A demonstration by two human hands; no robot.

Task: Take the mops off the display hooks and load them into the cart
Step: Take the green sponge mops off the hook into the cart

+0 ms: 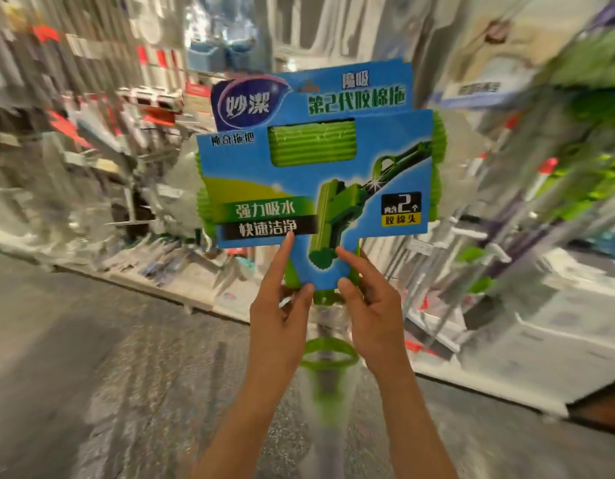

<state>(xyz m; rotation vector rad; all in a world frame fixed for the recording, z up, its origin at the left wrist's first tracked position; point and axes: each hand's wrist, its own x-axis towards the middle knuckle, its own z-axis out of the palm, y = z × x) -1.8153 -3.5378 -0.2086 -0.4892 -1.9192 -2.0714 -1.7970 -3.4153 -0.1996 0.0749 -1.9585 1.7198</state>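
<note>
Both hands on it: left hand (278, 305) and right hand (371, 305) pinch the lower edge of the sponge mop (316, 174) card, held clear of the blurred shelving (506, 219). No cart visible (loading seemingly remains).

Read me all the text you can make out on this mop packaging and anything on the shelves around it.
All on the blue card around the mop head:
"妙潔", purple logo, top left
"第2代胶棉拖", green, top
"神奇拖把", left, under the logo
"强力吸水", green band
"快速洁净", black band
"2" and "胶棉头", black and yellow box, right

Two characters above the top line are too blurred. The shelf tags are unreadable.
</note>
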